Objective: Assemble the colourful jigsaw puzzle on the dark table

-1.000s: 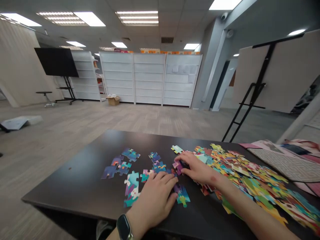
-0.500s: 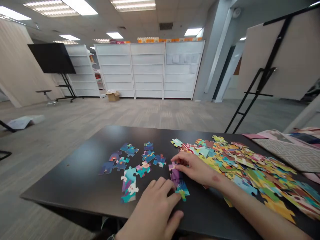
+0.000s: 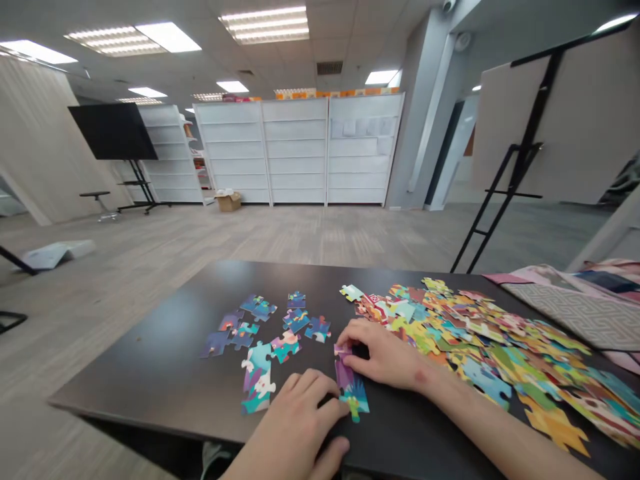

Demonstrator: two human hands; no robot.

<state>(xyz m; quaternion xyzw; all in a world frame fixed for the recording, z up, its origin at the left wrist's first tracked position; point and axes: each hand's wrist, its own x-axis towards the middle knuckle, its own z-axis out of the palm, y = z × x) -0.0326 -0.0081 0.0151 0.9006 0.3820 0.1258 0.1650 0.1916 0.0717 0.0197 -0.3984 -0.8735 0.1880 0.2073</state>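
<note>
A short upright strip of joined jigsaw puzzle pieces (image 3: 344,377), purple above and teal with green at its lower end, lies on the dark table. My right hand (image 3: 377,350) has thumb and fingers pinched on the purple puzzle piece at the strip's top, partly covering it. At the lower left edge of the strip rests my left hand (image 3: 305,417), fingers bent and thumb apart, a fingertip touching the strip. Left of the hands lie a joined teal and white puzzle section (image 3: 259,379), a pink and teal piece (image 3: 287,345) and several dark blue pieces (image 3: 258,307).
A big heap of loose puzzle pieces (image 3: 480,327) spreads over the right of the table (image 3: 150,360), beside my right forearm. Patterned cloth (image 3: 555,307) lies at the right edge. Beyond stand white shelves (image 3: 295,153), a black screen (image 3: 114,132) and a board on a stand (image 3: 520,160).
Both hands and the purple strip have shifted slightly left and toward me. My right hand has closed in over the strip's top. The other puzzle pieces lie as before.
</note>
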